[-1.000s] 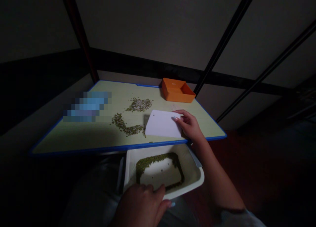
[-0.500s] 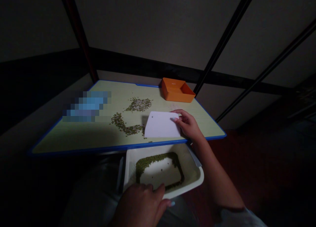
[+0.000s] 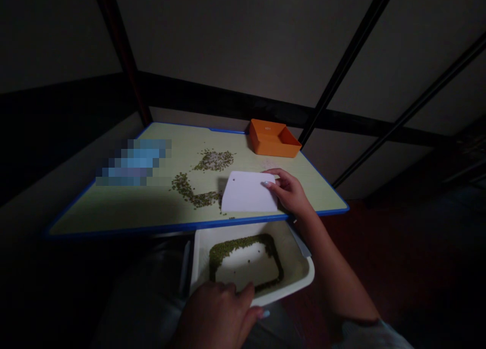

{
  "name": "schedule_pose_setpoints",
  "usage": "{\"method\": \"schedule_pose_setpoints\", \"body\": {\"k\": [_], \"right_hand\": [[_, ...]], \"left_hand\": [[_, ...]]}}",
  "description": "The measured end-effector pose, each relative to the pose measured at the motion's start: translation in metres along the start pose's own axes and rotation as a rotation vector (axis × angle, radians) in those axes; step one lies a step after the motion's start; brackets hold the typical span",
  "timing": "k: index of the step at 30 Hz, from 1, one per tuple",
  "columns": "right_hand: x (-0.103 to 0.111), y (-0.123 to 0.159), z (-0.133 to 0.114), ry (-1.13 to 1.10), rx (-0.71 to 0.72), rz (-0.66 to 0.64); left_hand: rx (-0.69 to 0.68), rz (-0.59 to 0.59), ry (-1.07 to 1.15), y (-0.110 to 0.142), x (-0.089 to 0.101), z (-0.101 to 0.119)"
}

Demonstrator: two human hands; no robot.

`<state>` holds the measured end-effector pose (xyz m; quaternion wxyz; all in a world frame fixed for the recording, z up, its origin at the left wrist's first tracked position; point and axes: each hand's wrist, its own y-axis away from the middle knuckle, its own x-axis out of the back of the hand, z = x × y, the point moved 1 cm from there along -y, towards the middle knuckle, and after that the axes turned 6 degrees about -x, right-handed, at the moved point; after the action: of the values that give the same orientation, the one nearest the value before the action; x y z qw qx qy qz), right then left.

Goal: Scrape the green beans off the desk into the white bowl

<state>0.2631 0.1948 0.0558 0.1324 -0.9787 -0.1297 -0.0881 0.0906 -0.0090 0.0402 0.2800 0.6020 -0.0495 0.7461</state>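
My right hand (image 3: 287, 189) pinches a white plastic scraper (image 3: 248, 193) by its right edge, thumb on top. The flat piece has a small hole near its far left corner and stands over the near part of the tabletop. Small green beans (image 3: 207, 199), like mung beans, lie in a curved band just left of it. A second patch of beans (image 3: 215, 160) is spread farther back. Below the table edge, my left hand (image 3: 224, 313) is closed on the near rim of a white plastic tub (image 3: 299, 283). More green beans (image 3: 230, 246) line the tub's bottom edges.
An orange open box (image 3: 275, 145) stands at the table's back right. A blurred blue item (image 3: 132, 161) lies at the left. The pale tabletop (image 3: 114, 212) has a blue edge and sits near a panelled wall (image 3: 228, 45).
Almost nothing differs. Both hands keep their grips, and the scraper, the tub and the beans stay in place; the view shifts very slightly.
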Motion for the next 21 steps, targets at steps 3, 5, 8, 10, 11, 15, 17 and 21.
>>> {"method": "schedule_pose_setpoints", "body": {"k": [3, 5, 8, 10, 11, 15, 17, 21], "right_hand": [[-0.0002, 0.0007, -0.001, 0.01, -0.009, 0.009], [-0.0001, 0.0008, -0.0015, 0.018, -0.005, 0.02], [-0.0002, 0.0005, -0.0021, 0.026, -0.004, 0.037], [-0.0005, 0.0002, -0.0022, 0.03, -0.004, 0.04], [-0.0007, 0.0, -0.0022, 0.032, -0.005, 0.036], [-0.0016, -0.001, -0.0011, 0.042, 0.009, 0.016], [-0.0021, -0.0018, -0.0008, 0.062, 0.026, 0.009], [-0.0035, -0.0032, -0.0014, 0.103, 0.056, -0.014]], "left_hand": [[-0.008, -0.002, 0.003, -0.0003, -0.0004, -0.0007], [-0.004, -0.003, 0.003, 0.0001, -0.0006, -0.0014], [-0.001, 0.001, -0.002, 0.0011, 0.0001, -0.0019], [-0.003, 0.006, -0.006, 0.0013, 0.001, -0.0018], [-0.004, 0.008, -0.008, 0.0013, 0.0012, -0.0016], [0.0, 0.003, -0.014, 0.0006, 0.0004, -0.0014], [0.001, 0.004, -0.012, 0.0004, -0.0005, -0.0013], [-0.002, 0.008, -0.002, 0.0004, -0.0017, -0.0017]]}}
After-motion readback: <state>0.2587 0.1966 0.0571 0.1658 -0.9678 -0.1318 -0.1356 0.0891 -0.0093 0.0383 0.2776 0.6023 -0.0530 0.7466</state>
